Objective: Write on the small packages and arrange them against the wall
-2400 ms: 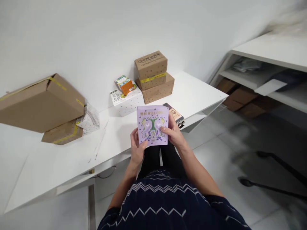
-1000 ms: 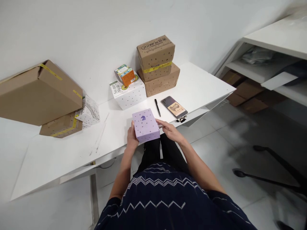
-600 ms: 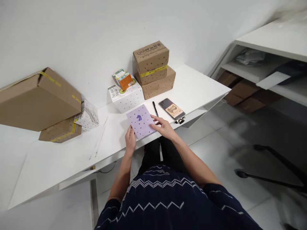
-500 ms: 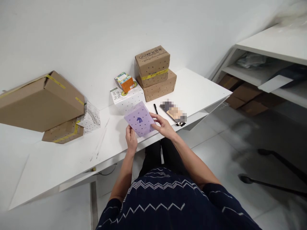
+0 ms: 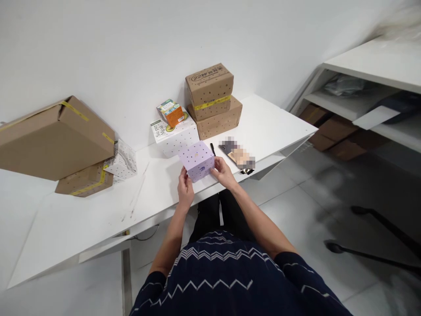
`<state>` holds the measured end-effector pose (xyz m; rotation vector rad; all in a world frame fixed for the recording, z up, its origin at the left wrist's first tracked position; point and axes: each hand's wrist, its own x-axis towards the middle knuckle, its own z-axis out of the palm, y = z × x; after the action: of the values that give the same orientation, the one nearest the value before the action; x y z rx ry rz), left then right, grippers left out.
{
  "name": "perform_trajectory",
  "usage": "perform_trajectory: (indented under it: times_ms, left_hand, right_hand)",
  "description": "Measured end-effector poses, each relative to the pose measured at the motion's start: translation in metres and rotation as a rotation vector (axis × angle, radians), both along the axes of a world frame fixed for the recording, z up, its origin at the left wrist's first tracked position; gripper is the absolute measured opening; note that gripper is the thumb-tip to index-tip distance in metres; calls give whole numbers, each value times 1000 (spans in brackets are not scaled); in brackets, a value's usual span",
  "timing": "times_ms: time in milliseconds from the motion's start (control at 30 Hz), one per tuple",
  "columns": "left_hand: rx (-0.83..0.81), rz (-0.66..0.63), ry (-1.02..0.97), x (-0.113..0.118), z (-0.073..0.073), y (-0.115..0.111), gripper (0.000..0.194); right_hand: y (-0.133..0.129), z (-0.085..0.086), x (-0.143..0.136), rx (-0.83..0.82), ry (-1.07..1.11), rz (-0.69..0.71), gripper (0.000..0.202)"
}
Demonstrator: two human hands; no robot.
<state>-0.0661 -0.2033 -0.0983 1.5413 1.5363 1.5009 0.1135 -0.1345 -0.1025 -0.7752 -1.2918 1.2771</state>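
Note:
A small lilac box (image 5: 196,154) with dark dots is held between my two hands at the table's front edge. Its dotted top faces up, and a dark emblem shows on the side toward me. My left hand (image 5: 186,188) grips the near left corner, fingers closed against it. On the opposite side, my right hand (image 5: 224,173) presses the right end with thumb and fingers. Close behind the box lies a black pen (image 5: 212,149). To the right rests a clipboard (image 5: 237,153), its surface pixelated, with a metal clip at the near end.
Behind the lilac box stands a white box (image 5: 177,137) carrying an orange carton (image 5: 174,115). Two stacked cardboard boxes (image 5: 212,98) sit against the wall. More cardboard boxes (image 5: 59,140) lean at the left on the white table (image 5: 108,215). A shelf unit (image 5: 371,61) stands at right.
Both hands have turned the lilac box, so its top now faces up and the emblem side faces me. The left hand has shifted slightly right.

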Motion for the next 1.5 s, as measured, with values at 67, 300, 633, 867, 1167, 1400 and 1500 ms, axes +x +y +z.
perform_trajectory:
  times_ms: [67,300,633,867,1167,1400,1500]
  left_hand:
    - [-3,28,2,-1,3,0,49]
    - [136,165,-60,-5,40,-7,33]
    - [37,111,-56,-22,68,-2,45]
    - [-185,-197,96,-35,28,29,112]
    - [-60,-48,427,-41,96,8,95]
    - [-160,-28,540,-48,88,21,93]
    - [-223,-20,637,-46,86,29,93]
  right_hand:
    - [-2,0,-1,0,-15,-18,40]
    - [-15,-9,0,-35,-84,-126,48]
    - [-18,17,9,-46,-51,-348,33]
    - [-11,53,1,135,-219,-243,50]
    - [-17,21,-15,-120,-123,-125,53]
    - [-13,-2,-11,-151,-329,-248,39]
    - [-2,1,4,-83,-483,-374,32]
